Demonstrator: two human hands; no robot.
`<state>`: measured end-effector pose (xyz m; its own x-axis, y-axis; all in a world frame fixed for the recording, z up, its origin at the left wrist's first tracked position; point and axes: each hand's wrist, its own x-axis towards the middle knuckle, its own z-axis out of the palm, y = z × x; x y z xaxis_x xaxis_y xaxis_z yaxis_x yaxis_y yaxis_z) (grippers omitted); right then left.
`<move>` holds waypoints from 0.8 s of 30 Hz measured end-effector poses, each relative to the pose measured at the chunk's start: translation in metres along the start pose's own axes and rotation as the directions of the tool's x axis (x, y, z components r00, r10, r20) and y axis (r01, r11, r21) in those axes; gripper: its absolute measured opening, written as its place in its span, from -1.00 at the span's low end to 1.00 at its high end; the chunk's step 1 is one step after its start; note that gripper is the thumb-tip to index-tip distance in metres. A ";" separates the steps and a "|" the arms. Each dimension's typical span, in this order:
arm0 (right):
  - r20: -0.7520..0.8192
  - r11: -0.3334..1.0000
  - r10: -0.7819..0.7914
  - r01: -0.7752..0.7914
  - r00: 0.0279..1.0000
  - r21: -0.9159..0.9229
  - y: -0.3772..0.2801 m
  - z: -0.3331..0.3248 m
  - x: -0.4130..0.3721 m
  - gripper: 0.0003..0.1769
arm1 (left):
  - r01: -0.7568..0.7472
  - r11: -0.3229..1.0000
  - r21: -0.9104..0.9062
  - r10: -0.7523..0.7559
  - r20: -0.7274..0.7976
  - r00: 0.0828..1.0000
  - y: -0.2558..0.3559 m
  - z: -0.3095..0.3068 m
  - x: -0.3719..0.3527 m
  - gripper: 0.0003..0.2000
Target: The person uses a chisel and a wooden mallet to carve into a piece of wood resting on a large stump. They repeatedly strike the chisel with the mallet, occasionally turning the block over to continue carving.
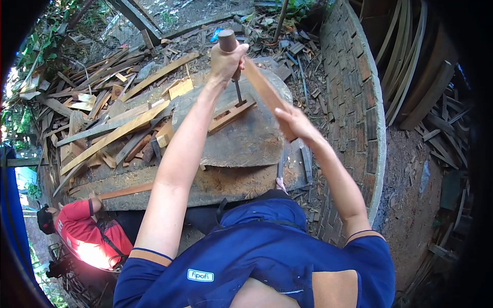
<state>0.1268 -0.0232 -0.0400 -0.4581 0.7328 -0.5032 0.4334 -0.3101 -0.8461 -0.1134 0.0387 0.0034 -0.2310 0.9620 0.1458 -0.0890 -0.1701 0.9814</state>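
Two hands reach over the round wooden bench (241, 146). The left hand (226, 62) is closed around the handle of a chisel (238, 93), whose top pokes out above the fist and whose blade runs down below it, tilted slightly, to the slotted wooden block (231, 117) lying on the bench. The right hand (297, 123), well apart from the chisel blade, is wrapped around the near end of a flat wooden bat (267, 88); the bat's far end is beside the left hand. Over to the left, a person in red (87, 228) is near a long strip of wood (126, 191).
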 end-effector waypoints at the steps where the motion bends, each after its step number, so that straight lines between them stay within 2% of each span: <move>1: -0.036 0.987 -0.111 0.106 0.993 -0.118 -0.038 -0.007 -0.014 -0.32 | 0.000 1.000 0.007 0.000 -0.013 1.000 -0.002 0.001 0.000 -0.83; 3: -0.148 0.920 -0.390 0.379 0.909 -0.098 -0.087 -0.024 -0.032 -0.16 | 0.023 0.996 0.083 -0.015 -0.094 0.995 0.002 0.005 -0.009 -0.82; 4: -0.185 0.857 -0.514 0.509 0.837 -0.079 -0.106 -0.030 -0.037 -0.17 | -0.003 1.000 -0.005 0.003 -0.020 1.000 0.001 0.001 -0.008 -0.82; 6: -0.204 0.743 -0.669 0.639 0.714 -0.200 -0.141 -0.038 -0.054 -0.30 | -0.002 1.000 0.016 0.002 -0.041 0.999 0.001 0.002 -0.010 -0.84; 8: -0.176 0.626 -0.760 0.632 0.626 -0.457 -0.152 -0.031 -0.060 -0.37 | -0.011 0.999 0.041 0.013 -0.043 0.999 0.002 0.003 -0.012 -0.84; 10: 0.079 0.535 -0.566 0.438 0.821 -0.723 -0.152 -0.035 -0.051 -0.38 | -0.048 0.998 0.038 0.049 -0.035 0.998 0.005 0.007 -0.019 -0.83; 11: 0.123 0.461 -0.574 0.444 0.810 -0.768 -0.154 -0.041 -0.051 -0.39 | -0.066 0.997 0.027 0.067 -0.034 0.997 0.003 0.007 -0.018 -0.84; 12: 0.124 0.456 -0.579 0.446 0.806 -0.770 -0.167 -0.044 -0.058 -0.39 | -0.086 0.996 0.011 0.086 -0.039 0.995 -0.003 0.006 -0.014 -0.84; 14: 0.132 0.615 -0.566 0.524 0.813 -0.589 -0.180 -0.045 -0.074 -0.40 | -0.110 0.985 0.133 0.116 -0.041 0.992 -0.001 0.005 -0.018 -0.89; 15: 0.054 0.590 -0.694 0.611 0.718 -0.528 -0.176 -0.039 -0.074 -0.40 | -0.116 0.986 0.116 0.119 -0.018 0.993 -0.004 0.005 -0.019 -0.88; 16: 0.062 0.589 -0.692 0.612 0.719 -0.527 -0.168 -0.036 -0.068 -0.40 | -0.113 0.987 0.115 0.117 -0.026 0.993 -0.002 0.006 -0.022 -0.88; 18: 0.055 0.558 -0.576 0.442 0.816 -0.703 -0.157 -0.031 -0.054 -0.41 | -0.046 0.996 0.076 0.045 0.014 0.999 0.004 0.010 -0.025 -0.83; 19: 0.131 0.686 -0.429 0.417 0.894 -0.596 -0.167 -0.043 -0.058 -0.42 | -0.079 0.991 0.105 0.079 0.000 0.997 0.006 0.014 -0.026 -0.85; 20: 0.127 0.685 -0.432 0.417 0.893 -0.598 -0.170 -0.046 -0.062 -0.42 | -0.084 0.991 0.104 0.084 0.004 0.996 0.007 0.014 -0.022 -0.85; 22: -0.027 0.624 -0.653 0.517 0.757 -0.586 -0.166 -0.041 -0.072 -0.41 | -0.098 0.972 0.211 0.106 -0.024 0.994 0.000 0.014 -0.024 -0.89; 23: -0.081 0.662 -0.697 0.596 0.712 -0.455 -0.160 -0.037 -0.065 -0.38 | -0.113 0.960 0.256 0.108 0.034 0.994 -0.002 0.012 -0.023 -0.88; 24: -0.077 0.661 -0.697 0.598 0.713 -0.454 -0.154 -0.035 -0.061 -0.38 | -0.111 0.960 0.257 0.107 0.030 0.994 0.000 0.013 -0.024 -0.88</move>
<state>0.1149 0.0016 0.1272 -0.5689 0.7851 0.2449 0.3648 0.5078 -0.7805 -0.0952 0.0181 0.0014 -0.2099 0.9442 0.2539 0.1898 -0.2154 0.9579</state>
